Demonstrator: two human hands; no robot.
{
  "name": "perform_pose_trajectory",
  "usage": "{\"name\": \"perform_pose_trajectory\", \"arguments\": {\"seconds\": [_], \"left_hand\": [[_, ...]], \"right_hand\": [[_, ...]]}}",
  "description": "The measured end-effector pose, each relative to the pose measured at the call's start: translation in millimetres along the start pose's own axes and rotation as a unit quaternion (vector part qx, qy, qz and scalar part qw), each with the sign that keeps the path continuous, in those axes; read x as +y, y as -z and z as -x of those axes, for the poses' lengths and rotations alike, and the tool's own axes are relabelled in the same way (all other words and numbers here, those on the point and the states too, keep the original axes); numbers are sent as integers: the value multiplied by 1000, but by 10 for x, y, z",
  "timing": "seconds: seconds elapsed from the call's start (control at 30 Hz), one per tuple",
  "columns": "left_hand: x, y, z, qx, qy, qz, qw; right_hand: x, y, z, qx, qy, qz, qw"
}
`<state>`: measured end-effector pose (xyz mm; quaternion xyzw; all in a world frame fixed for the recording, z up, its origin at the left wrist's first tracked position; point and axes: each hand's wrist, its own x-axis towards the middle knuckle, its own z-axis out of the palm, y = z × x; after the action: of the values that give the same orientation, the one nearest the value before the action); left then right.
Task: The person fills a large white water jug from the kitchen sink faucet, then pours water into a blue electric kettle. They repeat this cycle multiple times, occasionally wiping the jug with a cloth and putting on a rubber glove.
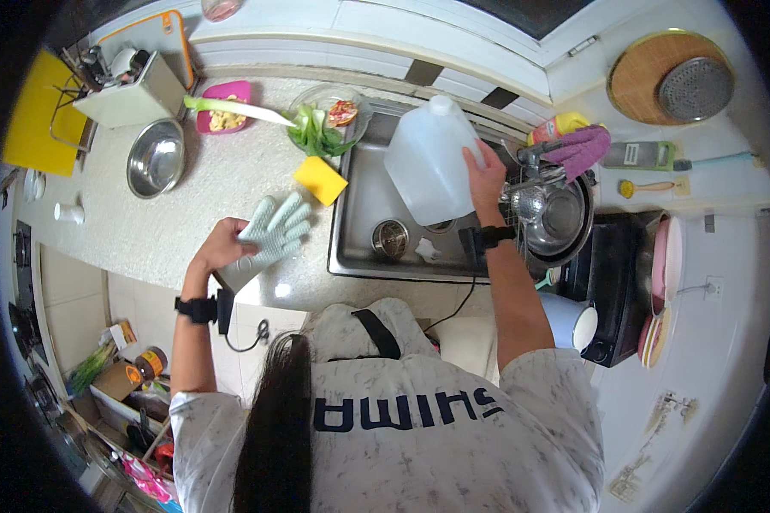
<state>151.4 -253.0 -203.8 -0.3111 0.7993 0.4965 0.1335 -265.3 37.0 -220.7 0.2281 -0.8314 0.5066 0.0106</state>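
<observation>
My left hand [220, 247] grips a pale green rubber glove [274, 227] by its cuff side, over the front of the counter. The glove's fingers point away from me. On the right, my right hand [486, 176] rests its fingers on the side of a translucent white plastic jug [430, 160] with a white cap. The jug leans over the steel sink [359, 211], and its far side is hidden. In the basin below lie a metal strainer basket [390, 240] and a small white crumpled piece [428, 249]. A yellow sponge cloth [321, 181] lies at the sink's left rim.
Left on the counter are a steel bowl [156, 158], a pink container [240, 90] with food pieces, and leafy greens [317, 133] by a glass plate. The faucet [532, 154] carries a purple cloth [581, 151]. Stacked metal bowls [561, 218] stand right of the sink.
</observation>
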Motion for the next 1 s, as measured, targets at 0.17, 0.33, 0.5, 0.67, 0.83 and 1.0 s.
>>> {"name": "perform_pose_trajectory", "arguments": {"seconds": [0.17, 0.33, 0.5, 0.67, 0.83, 1.0], "left_hand": [[1212, 27, 148, 12, -177, 147, 973], [2058, -351, -380, 18, -205, 213, 955], [2522, -1009, -1078, 23, -238, 346, 907], [2607, -1504, -1627, -29, -209, 430, 878], [2519, -1841, -1935, 22, -121, 367, 922], [2472, -1943, -2016, 151, -146, 145, 967]], "right_hand": [[81, -168, 55, 7, 10, 2, 1000], [194, -241, 93, -56, -76, -93, 991], [476, -215, 71, -57, -88, -144, 984], [571, -118, 71, -107, -160, -206, 959], [117, 360, 140, 15, -147, -86, 985], [-371, 255, 131, -87, 78, 216, 969]]}}
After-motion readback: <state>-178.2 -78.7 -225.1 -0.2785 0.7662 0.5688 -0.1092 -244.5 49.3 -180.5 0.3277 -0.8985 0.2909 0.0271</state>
